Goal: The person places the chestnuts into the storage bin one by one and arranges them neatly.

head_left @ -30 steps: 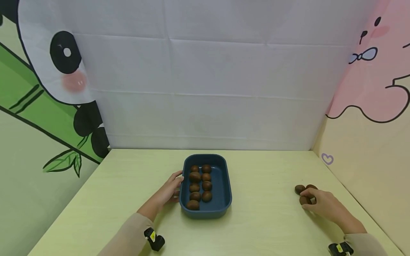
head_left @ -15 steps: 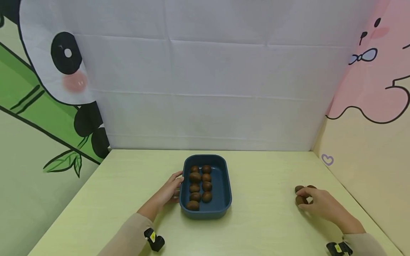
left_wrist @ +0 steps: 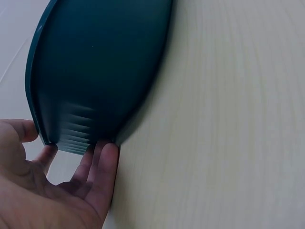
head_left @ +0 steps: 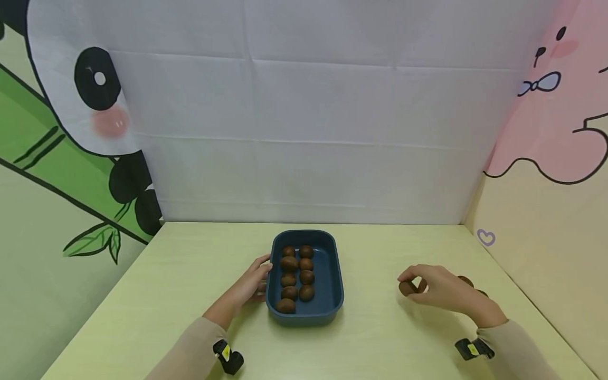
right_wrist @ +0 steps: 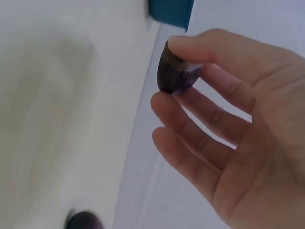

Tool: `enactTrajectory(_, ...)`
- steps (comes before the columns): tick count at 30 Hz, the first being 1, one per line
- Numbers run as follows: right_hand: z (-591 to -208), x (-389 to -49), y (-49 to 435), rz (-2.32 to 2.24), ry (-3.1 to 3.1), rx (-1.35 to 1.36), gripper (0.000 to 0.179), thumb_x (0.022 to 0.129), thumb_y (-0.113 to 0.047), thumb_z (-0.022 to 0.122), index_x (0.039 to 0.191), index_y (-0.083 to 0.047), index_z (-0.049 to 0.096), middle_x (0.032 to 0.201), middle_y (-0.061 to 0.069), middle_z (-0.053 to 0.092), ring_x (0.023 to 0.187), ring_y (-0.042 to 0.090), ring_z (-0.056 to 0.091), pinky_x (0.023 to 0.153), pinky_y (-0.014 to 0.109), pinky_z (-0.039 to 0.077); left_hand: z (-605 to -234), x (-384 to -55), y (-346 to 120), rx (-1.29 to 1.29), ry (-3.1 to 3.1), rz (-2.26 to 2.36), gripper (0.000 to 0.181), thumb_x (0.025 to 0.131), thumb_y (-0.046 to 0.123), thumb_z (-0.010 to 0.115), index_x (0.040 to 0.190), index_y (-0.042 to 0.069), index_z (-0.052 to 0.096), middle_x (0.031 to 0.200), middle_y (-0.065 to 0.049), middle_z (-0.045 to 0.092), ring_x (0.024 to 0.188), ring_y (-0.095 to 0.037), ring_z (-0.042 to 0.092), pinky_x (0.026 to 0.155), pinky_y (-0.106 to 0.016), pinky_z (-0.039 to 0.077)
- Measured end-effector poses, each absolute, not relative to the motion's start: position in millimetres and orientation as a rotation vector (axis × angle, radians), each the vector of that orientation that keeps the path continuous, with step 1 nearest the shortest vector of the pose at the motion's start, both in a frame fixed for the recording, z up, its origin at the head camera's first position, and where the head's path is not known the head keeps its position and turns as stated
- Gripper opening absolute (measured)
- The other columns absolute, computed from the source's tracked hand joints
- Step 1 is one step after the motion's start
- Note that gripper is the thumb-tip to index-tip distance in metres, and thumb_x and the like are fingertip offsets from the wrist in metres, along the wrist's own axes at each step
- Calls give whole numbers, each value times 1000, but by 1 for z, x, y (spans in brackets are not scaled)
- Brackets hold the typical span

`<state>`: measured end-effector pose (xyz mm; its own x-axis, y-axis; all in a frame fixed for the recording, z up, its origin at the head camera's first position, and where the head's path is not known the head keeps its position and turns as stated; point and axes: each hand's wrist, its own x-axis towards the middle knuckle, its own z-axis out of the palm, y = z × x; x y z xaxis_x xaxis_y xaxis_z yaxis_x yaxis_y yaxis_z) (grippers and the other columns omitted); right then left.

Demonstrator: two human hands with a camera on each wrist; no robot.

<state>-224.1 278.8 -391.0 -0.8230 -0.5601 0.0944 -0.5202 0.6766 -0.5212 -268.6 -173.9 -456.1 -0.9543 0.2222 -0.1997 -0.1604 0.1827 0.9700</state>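
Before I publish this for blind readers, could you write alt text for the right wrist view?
A person's right hand pinches a dark brown nut-like piece, with a pale tabletop on the left. Part of a blue-green container shows at the top edge, and a second dark rounded piece is cut off at the bottom left.

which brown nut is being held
The nut pinched by the right hand, right of the blue tray in the head view. No hand grips the others: nine nuts sit in the tray, two nuts show partly behind the right hand.
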Motion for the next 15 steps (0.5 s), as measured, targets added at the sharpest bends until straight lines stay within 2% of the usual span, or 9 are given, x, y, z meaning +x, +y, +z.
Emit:
enactTrajectory(8, -381, -242, 229, -832, 2717, -1144, 34, 88, -6, 75, 119, -16, 67, 113, -2, 66, 82, 6, 64, 76, 36, 55, -457, -267, -173, 66, 2158, 1844, 55, 107, 40, 41, 157, 22, 26, 136, -21, 54, 101, -26, 68, 81, -41, 54)
enactTrajectory(15, -376, -252, 188, -870, 2646, -1266, 32, 89, -8, 75, 120, -16, 67, 112, -7, 66, 85, 7, 66, 78, 34, 53, -460, -269, -173, 52, 2159, 1852, 54, 107, 39, 40, 156, 23, 27, 135, -21, 55, 101, -26, 68, 81, -41, 54)
